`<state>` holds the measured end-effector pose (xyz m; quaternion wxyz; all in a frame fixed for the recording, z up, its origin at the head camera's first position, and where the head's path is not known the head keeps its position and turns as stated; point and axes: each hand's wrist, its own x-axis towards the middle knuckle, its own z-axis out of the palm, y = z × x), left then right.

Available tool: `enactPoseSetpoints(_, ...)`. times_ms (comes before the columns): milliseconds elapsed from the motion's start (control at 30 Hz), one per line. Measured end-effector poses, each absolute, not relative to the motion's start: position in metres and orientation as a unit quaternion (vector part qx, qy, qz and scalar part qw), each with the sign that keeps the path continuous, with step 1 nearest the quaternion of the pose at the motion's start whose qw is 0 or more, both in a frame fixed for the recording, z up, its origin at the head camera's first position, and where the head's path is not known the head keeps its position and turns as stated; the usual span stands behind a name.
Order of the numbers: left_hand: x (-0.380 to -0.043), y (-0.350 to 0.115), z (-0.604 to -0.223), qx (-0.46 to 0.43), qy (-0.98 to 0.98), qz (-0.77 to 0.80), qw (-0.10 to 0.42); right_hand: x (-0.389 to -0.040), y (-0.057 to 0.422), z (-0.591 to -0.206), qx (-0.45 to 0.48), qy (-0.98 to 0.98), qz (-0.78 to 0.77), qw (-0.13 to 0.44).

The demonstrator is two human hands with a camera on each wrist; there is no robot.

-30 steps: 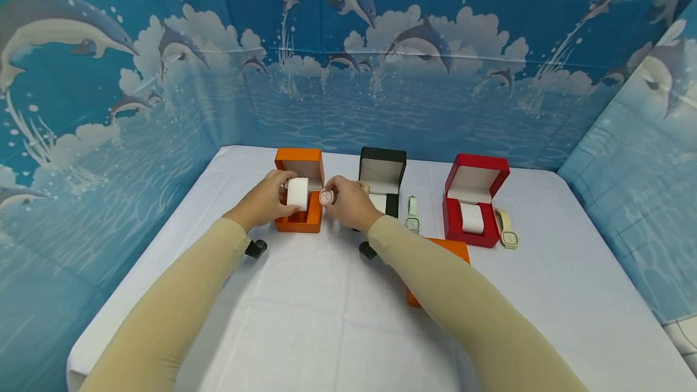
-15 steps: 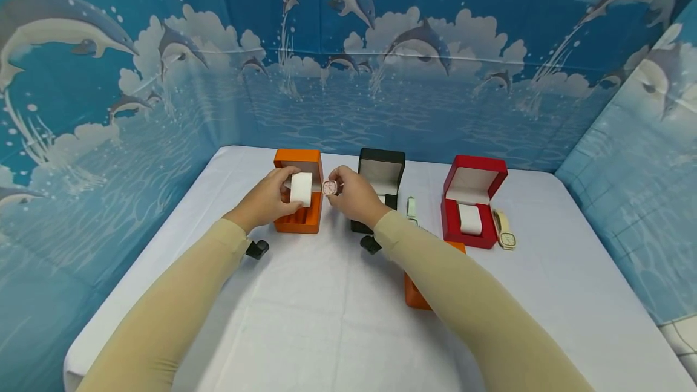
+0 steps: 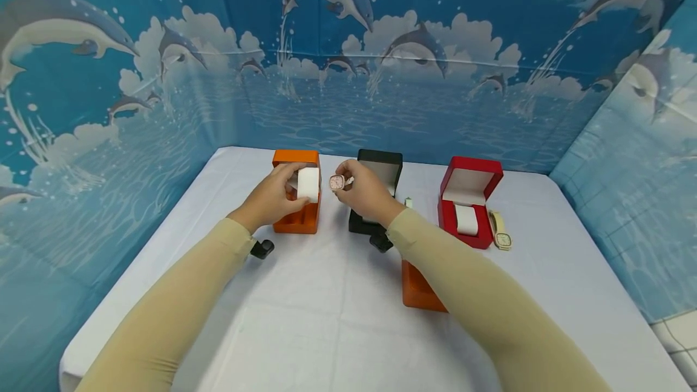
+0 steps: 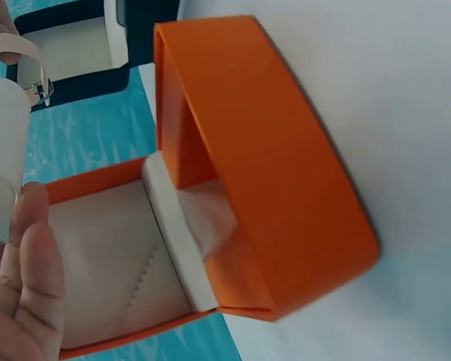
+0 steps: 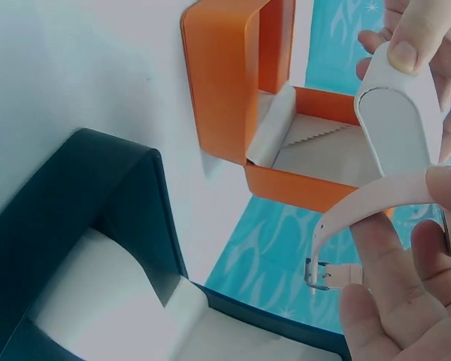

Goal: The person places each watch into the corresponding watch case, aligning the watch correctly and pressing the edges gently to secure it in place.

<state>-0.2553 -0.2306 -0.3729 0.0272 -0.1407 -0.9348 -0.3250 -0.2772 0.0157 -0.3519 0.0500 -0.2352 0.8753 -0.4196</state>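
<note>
i see two hands at work over the white-covered worktop (image 3: 294,313). the left hand (image 3: 270,196) has its grip clamped on a white cushion (image 3: 308,184), thumb on one side and fingers on the other, holding it up in front of an open orange box (image 3: 296,228) and apart from it. the right hand (image 3: 366,193) has its grip clamped too, pinching a pale pink watch (image 3: 337,182) by its strap. the watch is in the air just beside the cushion, with its square face toward the head camera; from the right wrist view, the strap curves away to a metal buckle (image 5: 316,274).

behind the right hand stands a dark box (image 3: 380,155), lid up, with a white cushion piece (image 5: 98,297) in it. farther right, an open red box (image 3: 480,165) holds a white pillow (image 3: 466,220), and a gold watch (image 3: 501,232) lies just beside it. a pale green strap (image 3: 408,202) pokes out past the right sleeve (image 3: 452,271), which also partly covers a second orange box (image 3: 420,293). a blue dolphin curtain (image 3: 327,95) hangs behind.
</note>
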Motion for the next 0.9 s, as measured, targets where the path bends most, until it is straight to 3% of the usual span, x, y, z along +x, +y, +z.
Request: enactPoseSetpoints(900, -0.242, -0.198, -0.356, -0.205, -0.920, -0.333, 0.030, -0.254, 0.042, -0.336, -0.233, 0.868, -0.437, 0.041)
